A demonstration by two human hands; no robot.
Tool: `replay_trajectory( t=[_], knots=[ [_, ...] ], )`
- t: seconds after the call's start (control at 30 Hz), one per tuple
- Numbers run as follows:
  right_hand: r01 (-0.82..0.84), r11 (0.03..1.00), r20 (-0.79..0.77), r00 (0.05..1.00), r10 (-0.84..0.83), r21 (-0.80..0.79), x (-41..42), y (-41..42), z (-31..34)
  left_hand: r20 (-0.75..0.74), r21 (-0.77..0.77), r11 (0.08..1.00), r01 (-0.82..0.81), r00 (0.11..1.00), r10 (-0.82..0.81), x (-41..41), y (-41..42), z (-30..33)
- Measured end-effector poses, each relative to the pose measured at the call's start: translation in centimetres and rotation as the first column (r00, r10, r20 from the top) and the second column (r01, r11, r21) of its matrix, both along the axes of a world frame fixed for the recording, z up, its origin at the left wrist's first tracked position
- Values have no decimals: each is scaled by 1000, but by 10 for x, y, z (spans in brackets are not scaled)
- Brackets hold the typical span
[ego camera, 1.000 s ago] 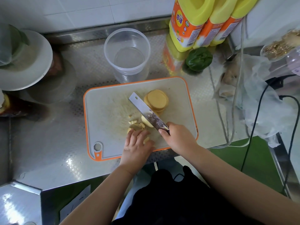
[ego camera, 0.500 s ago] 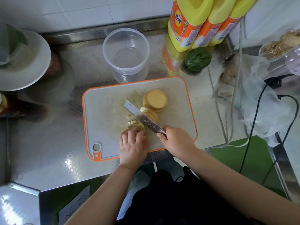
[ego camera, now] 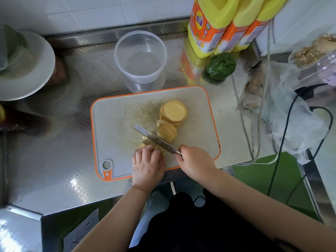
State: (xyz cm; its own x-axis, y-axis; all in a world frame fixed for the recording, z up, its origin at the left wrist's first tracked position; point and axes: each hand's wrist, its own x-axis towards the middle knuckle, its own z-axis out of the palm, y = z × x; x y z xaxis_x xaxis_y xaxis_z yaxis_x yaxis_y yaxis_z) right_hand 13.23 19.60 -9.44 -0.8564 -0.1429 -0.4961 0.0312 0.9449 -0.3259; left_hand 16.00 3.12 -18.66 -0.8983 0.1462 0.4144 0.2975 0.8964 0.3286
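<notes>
Near the front edge of the cutting board (ego camera: 116,124), the left hand (ego camera: 148,164) lay curled over a small heap of cut pieces (ego camera: 145,141), its fingers (ego camera: 145,151) bent down and clamped on them. Just to its right, the right hand (ego camera: 195,160) had its fingers wrapped tight round the handle of the knife (ego camera: 157,140). The blade ran to the far left across the board, with its edge down among the pieces, right beside the left fingertips. On the far right of the blade waited the round yellow slices (ego camera: 173,111), potato by the look: one lot stacked, the other fanned just beside the steel.

The main danger looked to be a nick to the left hand. The pieces were small and probably wet, so the fingers had to sit very close to the blade, and a piece rolling or a fingertip creeping forward could put skin under the edge. The board also sat close to the near edge of the bench (ego camera: 54,151), so a hard chop might make it slide on the steel.

Three yellow bottles (ego camera: 207,24) stood at the far right with orange labels. The nearest showed large white characters that I could not read with confidence, plus a barcode lower down, and the small print was too fine to read. No writing showed on the board or the clear tub (ego camera: 145,80).
</notes>
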Motion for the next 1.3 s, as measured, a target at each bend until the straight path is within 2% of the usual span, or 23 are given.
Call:
replay_trajectory(
  t=[0.13,0.3,0.47,0.87,1.1,1.2,1.3],
  knots=[
    [-40,999,-19,999,40,18,0,-2,2,4,21,999,40,999,-41,-1,-7,-1],
    [-173,982,-45,983,177,78,3,-5,7,52,70,994,83,995,-87,-5,-20,-6],
    [-208,973,-71,974,216,101,0,-9,4,87,84,993,89,992,-96,-4,-22,-7],
    [-188,968,57,982,181,164,-6,-21,-8,90,122,987,110,989,-121,-5,-21,-8],
    [-16,1000,130,991,17,-9,-15,-9,-10,91,122,985,124,987,-136,-4,-21,-5],
    [-19,1000,82,996,21,-24,-16,-8,-3,61,126,983,136,988,-144,-4,-22,-8],
    [-123,992,-14,992,124,14,-11,-10,10,25,132,986,101,994,-105,-3,-23,-10]
  ],
)
